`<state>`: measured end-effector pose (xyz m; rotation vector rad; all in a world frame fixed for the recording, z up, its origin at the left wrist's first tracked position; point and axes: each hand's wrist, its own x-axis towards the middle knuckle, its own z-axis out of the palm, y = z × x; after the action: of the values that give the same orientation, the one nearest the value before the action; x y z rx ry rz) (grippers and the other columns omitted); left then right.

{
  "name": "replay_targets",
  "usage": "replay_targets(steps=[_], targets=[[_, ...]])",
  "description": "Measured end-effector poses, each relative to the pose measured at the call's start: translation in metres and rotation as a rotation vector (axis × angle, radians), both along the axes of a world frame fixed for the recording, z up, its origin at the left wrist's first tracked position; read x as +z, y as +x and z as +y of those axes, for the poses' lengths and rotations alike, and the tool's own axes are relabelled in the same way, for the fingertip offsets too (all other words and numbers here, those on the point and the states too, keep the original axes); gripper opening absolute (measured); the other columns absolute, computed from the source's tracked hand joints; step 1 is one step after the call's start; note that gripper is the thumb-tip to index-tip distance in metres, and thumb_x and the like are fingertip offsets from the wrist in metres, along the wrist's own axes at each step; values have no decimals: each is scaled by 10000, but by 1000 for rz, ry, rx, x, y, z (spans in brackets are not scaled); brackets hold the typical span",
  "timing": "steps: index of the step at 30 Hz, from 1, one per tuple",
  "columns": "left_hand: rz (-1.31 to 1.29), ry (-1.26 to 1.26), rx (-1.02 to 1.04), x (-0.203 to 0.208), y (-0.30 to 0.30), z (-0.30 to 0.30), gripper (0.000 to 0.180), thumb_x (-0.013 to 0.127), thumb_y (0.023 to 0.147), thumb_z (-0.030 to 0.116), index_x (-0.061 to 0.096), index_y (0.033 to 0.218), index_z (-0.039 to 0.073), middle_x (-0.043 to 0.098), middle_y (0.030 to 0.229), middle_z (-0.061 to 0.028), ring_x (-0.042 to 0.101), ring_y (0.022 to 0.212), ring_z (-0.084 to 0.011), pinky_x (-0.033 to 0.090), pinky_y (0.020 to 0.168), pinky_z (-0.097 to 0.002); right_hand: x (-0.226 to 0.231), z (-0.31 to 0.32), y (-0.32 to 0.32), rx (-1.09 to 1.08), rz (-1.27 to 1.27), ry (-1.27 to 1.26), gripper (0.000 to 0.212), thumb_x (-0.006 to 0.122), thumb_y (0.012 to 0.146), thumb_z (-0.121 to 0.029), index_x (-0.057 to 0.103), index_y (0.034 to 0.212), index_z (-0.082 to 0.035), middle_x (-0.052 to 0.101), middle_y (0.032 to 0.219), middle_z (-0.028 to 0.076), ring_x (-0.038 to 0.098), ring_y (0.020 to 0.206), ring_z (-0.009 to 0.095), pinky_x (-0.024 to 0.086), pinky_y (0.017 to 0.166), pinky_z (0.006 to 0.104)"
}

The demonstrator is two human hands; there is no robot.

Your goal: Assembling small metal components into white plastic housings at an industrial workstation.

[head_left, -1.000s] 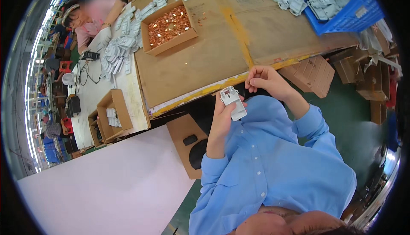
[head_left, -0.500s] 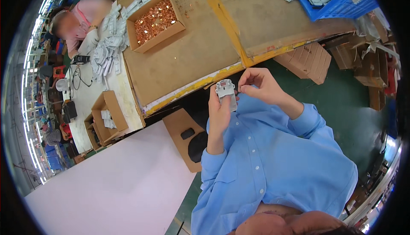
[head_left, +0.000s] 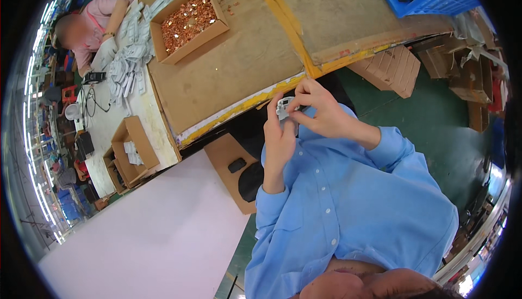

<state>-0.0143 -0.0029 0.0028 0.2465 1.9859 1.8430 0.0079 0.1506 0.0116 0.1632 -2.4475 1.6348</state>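
My left hand [head_left: 279,142] is closed around a small light-grey plastic housing [head_left: 281,106], held upright in front of my chest near the table's edge. Over the housing's upper right side, my right hand [head_left: 325,113] has its thumb and fingertips pinched together. Whatever sits in that pinch is too small or too hidden to make out. The right fingers cover much of the housing. On the table beyond, an open cardboard box [head_left: 216,27] holds many small copper-coloured metal pieces [head_left: 187,20].
A blue crate [head_left: 424,6] of grey housings stands far right. Elongated pale parts [head_left: 130,60] lie piled at the left, beside a person in pink [head_left: 98,22]. Smaller cardboard boxes [head_left: 144,144] stand nearer. A white board [head_left: 147,234] lies lower left; a carton [head_left: 389,70] is under the table's right side.
My right hand has moved left, from beside the housing onto its upper part, and now hides much of it. The other person's arm has shifted. The view has moved slightly.
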Motion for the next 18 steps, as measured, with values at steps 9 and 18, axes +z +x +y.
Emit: replay_targets(steps=[9, 18], targets=[[107, -40, -39, -7, 4, -1, 499, 427, 859, -33, 405, 1356, -4, 629, 893, -103, 572, 718, -137, 471, 661, -255, -7, -3, -5, -91, -27, 11, 99, 731, 694, -28, 684, 775, -59, 479, 802, 67, 500, 785, 221, 416, 687, 324], [122, -84, -48, 1, 8, 3, 500, 427, 863, -24, 370, 1359, -10, 639, 898, -127, 596, 710, -170, 489, 665, -280, 4, 1, -3, -50, 33, 220, 67, 706, 706, -55, 655, 749, -65, 513, 779, 66, 527, 793, 242, 392, 699, 348]])
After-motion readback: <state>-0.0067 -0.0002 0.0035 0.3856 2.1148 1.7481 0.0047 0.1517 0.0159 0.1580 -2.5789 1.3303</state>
